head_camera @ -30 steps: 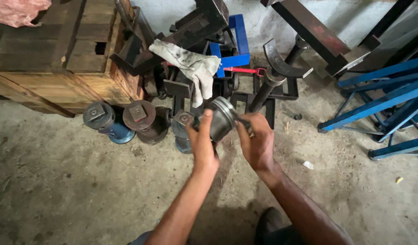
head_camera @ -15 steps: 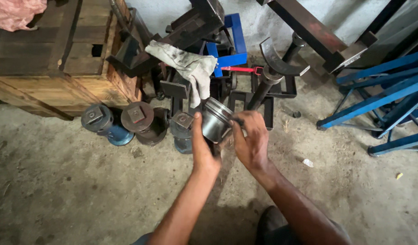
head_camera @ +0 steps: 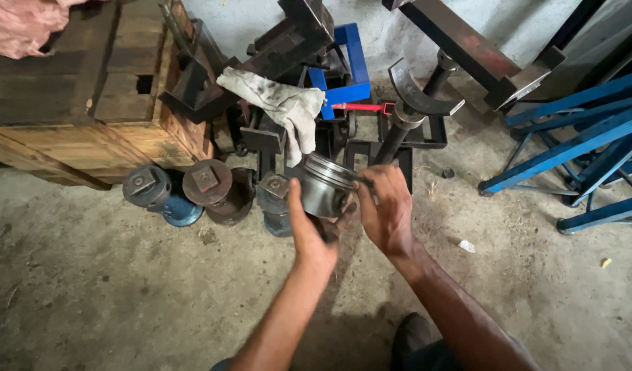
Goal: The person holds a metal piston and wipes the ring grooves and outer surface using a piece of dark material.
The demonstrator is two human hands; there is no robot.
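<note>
Two hands, left hand (head_camera: 309,230) and right hand (head_camera: 386,209), are gripping a grey piston (head_camera: 324,185); three round jacks (head_camera: 207,185) are standing just left of the grip.

Piston (head_camera: 324,187): its near side is covered by the left hand (head_camera: 309,233) and right hand (head_camera: 384,209).
Right fingertips: tucked behind the piston, out of sight.
Pink cloth (head_camera: 20,27): cut off by the top left corner.
Blue frames (head_camera: 570,151): run off the right edge.
Crate (head_camera: 75,103): cut by the left edge.
Shoe (head_camera: 410,336): partly behind the right forearm.
Floor specks: too small to tell.
</note>
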